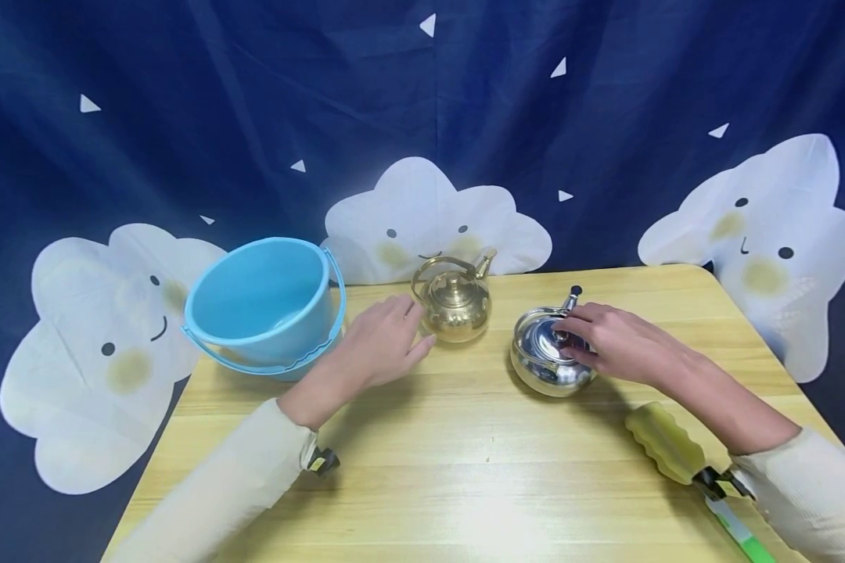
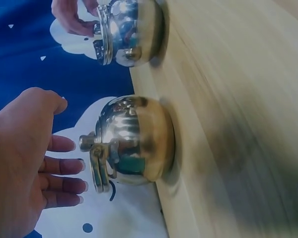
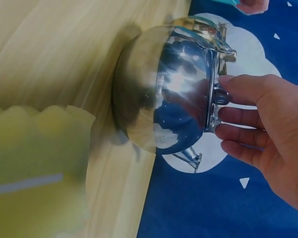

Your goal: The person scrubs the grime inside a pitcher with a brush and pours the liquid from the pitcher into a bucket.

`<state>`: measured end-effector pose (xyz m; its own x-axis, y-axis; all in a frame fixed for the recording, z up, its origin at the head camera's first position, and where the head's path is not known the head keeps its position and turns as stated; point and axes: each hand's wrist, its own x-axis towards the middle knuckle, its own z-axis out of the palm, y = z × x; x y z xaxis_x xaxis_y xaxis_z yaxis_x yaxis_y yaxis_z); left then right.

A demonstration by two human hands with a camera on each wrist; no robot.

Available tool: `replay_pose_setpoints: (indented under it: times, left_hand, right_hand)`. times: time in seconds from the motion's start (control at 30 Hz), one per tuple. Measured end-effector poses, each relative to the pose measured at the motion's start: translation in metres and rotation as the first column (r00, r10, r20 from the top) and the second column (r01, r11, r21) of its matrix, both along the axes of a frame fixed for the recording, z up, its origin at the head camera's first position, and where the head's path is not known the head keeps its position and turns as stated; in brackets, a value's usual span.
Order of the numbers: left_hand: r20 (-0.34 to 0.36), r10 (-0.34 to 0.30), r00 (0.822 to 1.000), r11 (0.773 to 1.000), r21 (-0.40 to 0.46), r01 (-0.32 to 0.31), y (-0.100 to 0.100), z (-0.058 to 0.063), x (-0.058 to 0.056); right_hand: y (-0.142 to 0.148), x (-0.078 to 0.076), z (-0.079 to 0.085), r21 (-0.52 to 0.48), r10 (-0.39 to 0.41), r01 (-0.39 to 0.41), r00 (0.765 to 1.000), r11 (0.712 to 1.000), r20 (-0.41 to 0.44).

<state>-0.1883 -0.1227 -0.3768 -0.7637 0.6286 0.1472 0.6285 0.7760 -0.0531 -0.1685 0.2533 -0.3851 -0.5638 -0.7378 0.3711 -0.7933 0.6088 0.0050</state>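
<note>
Light-blue plastic formed the bucket point(image 1: 314, 319) at the far left of the wooden table point(image 1: 422, 461), its bail handle hanging down across the front. Right of it, the left hand point(image 1: 376, 346) reached over the tabletop, fingers loosely extended, thumb well apart from them, holding nothing; the left wrist view showed a gap between its fingertips and the gold-coloured teapot.

That gold-coloured teapot point(image 1: 458, 311) stood upright near the middle of the table's back edge, spout towards the right. Its polished metal looked stiff and probably slippery, moderately light if empty; the arched handle point(image 1: 445, 260) seemed the surest place to take hold.

Farther right and nearer the front stood the silver-coloured teapot point(image 1: 544, 377), also upright, with a black tip on its spout. The right hand point(image 1: 623, 344) met it from above, thumb and fingers bent about the small lid knob point(image 3: 221, 97) in what looked like a light pinch. Lifting there would probably raise the lid alone; the mirror-smooth body could slide under fingers and would likely dent sooner than break.

At the far right lay a yellow sponge brush point(image 1: 665, 442), scalloped along its edge, likely soft and very light, best gripped by its white-and-green handle point(image 1: 755, 549).

No brand, label or writing could be read anywhere.
</note>
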Motion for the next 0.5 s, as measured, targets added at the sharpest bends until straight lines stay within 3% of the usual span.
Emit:
replay_pose_setpoints:
  times: [0.5]
  left_hand:
    - [-0.021, -0.070, 0.997, 0.996, 0.053, 0.071, 0.020, -0.013, -0.003]
  right_hand:
    - [-0.001, 0.000, -0.004, -0.009, -0.023, 0.023, 1.000, 1.000, 0.007]
